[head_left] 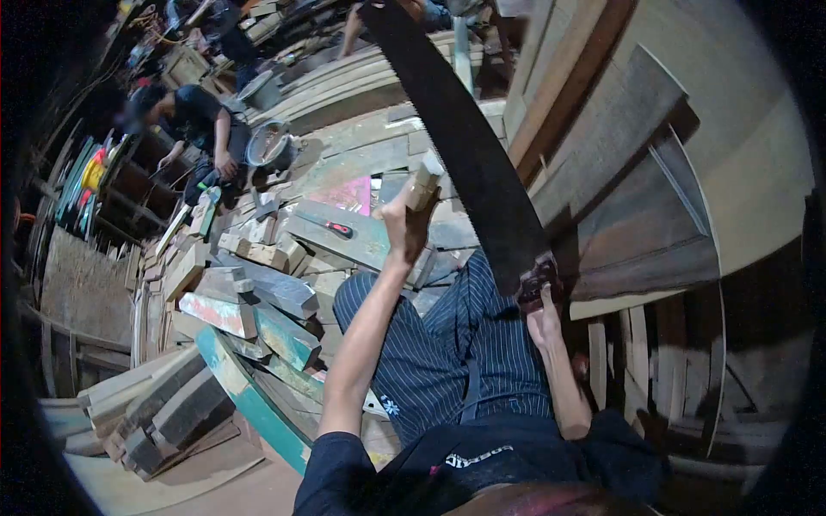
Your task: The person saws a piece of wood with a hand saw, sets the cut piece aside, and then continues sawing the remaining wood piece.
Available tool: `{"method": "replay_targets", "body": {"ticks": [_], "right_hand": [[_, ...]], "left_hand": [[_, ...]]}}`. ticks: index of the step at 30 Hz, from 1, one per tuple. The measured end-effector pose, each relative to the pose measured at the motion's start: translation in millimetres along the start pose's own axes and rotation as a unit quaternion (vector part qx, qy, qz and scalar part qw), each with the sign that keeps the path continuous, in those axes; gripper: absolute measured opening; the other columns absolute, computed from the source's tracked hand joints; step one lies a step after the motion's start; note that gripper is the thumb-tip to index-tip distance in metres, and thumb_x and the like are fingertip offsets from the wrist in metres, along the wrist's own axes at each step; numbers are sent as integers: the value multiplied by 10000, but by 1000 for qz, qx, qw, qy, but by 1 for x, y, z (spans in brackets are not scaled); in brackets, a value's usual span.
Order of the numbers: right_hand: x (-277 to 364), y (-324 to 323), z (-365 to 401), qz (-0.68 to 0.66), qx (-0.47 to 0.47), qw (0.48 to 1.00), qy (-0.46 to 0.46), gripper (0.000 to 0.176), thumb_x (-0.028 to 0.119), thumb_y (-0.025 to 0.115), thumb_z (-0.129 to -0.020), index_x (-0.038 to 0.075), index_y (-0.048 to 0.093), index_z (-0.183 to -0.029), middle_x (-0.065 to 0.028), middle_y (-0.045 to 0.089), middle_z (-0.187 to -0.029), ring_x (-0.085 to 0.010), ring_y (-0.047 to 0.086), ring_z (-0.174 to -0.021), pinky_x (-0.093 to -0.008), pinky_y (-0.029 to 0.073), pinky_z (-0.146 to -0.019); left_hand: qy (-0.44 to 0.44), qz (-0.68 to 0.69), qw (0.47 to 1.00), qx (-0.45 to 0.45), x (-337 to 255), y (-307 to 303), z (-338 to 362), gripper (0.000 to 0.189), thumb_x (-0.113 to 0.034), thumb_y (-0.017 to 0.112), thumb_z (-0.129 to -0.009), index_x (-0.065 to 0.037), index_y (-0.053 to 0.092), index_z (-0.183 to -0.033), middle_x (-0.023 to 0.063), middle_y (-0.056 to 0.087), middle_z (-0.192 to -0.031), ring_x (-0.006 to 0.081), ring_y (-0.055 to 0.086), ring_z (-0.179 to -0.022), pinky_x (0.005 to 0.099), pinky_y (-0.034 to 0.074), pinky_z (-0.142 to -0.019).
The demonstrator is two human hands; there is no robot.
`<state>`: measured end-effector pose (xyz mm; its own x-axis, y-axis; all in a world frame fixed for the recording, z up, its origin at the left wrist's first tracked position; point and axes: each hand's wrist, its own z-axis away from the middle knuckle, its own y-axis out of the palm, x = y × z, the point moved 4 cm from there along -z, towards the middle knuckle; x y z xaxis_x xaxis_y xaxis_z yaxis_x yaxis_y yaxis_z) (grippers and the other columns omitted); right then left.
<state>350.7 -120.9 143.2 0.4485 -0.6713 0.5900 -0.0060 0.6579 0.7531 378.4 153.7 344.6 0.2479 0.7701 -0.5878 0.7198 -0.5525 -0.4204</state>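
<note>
My left hand is raised in front of me and grips a small block of wood. My right hand holds the dark handle of a hand saw. Its long dark blade rises up and to the left, passing just right of the wood block. Below both arms are my legs in dark striped trousers.
Offcuts and painted planks lie heaped on the floor at left and ahead, with a red-handled tool among them. Another person crouches at upper left beside a metal basin. Wooden boards and panels lean at right.
</note>
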Motion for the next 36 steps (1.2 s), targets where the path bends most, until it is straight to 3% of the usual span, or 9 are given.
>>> {"method": "replay_targets", "body": {"ticks": [1,11,15,21,22,24,27,31,36], "right_hand": [[0,-4,-2,-6,42,999,-28,579,405,610,-918,115,435,-1387,-23,488,-1370,-183,454,-1245,-368,335,-1088],[-14,-25,-1,7,-99,992,-84,415,110,609,-939,101,468,-1330,-30,552,-1242,-180,542,-1125,-356,454,-970],[-19,-30,-4,-11,-119,991,-62,370,69,569,-952,92,478,-1310,-31,566,-1204,-178,564,-1068,-342,472,-941],[-16,-15,0,-72,-75,995,-3,273,80,562,-960,94,547,-1232,-24,587,-1170,-135,571,-1029,-285,494,-887],[-18,-18,0,-71,-78,994,6,285,88,559,-963,94,539,-1247,-27,586,-1181,-139,569,-1044,-292,486,-913],[-24,-29,-4,-70,-83,994,23,309,105,551,-969,93,524,-1276,-32,584,-1203,-147,566,-1074,-306,468,-966],[-34,-49,-12,-66,-89,994,-9,279,108,571,-955,91,545,-1233,-17,599,-1140,-130,591,-964,-280,508,-874],[-23,-30,-11,-29,-105,993,-36,304,112,594,-935,110,541,-1235,-1,583,-1105,-110,572,-912,-261,494,-833],[-5,-6,2,27,-112,990,-86,332,125,605,-919,90,518,-1238,9,572,-1068,-116,565,-930,-290,494,-817]], "left_hand": [[-12,-5,1000,17,11,4,4,349,-84,744,-799,10,650,-1122,194,704,-890,227,704,-774,338,529,-665],[-43,1,997,67,16,26,7,437,-88,722,-812,-20,611,-1230,207,675,-1083,290,676,-1016,338,537,-806],[-53,40,996,63,15,29,7,449,-69,725,-796,-43,620,-1232,203,677,-1080,287,684,-992,344,543,-793],[-24,17,994,105,1,35,3,387,-105,718,-804,-29,632,-1174,249,671,-993,343,687,-928,359,542,-753],[63,29,997,35,-5,37,-1,310,-115,728,-812,7,649,-1086,226,680,-830,316,708,-766,362,527,-643],[49,31,995,77,-2,42,2,307,-86,713,-816,11,643,-1099,229,679,-864,300,708,-796,351,525,-669],[48,42,996,67,1,43,2,333,-71,706,-812,8,639,-1128,226,682,-898,297,704,-823,338,522,-700],[32,50,997,55,-1,32,0,321,-78,715,-812,9,651,-1114,210,692,-877,258,708,-776,328,520,-667],[-25,43,995,84,13,7,-4,378,-114,751,-783,-14,652,-1134,217,696,-877,298,715,-824,344,538,-689]]}}
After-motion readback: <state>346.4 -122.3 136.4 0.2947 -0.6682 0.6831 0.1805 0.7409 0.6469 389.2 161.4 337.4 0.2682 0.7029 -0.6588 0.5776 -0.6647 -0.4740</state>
